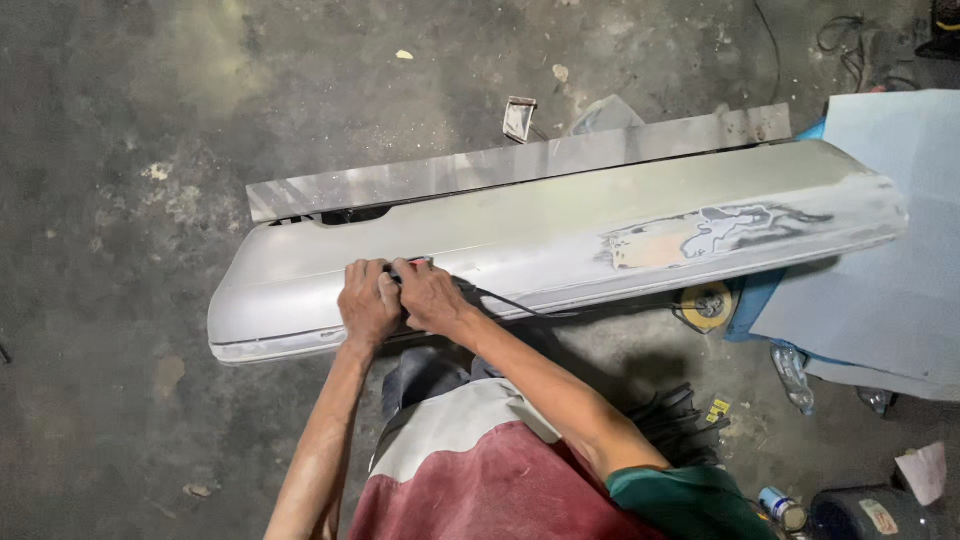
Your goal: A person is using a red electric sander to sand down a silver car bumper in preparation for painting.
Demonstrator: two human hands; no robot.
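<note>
Grey bumper (pixel 560 235) lay on the floor (pixel 110 120); both hands (pixel 400 298) clamped on a small sander (pixel 412 266) did best pressing flat, evenly.

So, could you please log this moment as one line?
left hand and right hand: together on small tool | tool on grey bumper | cord trails right | bumper on concrete floor

We stand on a stained, dusty concrete floor (pixel 120 150), littered with paper scraps (pixel 404 55), a blue sheet (pixel 880 250) at right, cables (pixel 850 45) in the far corner.
</note>
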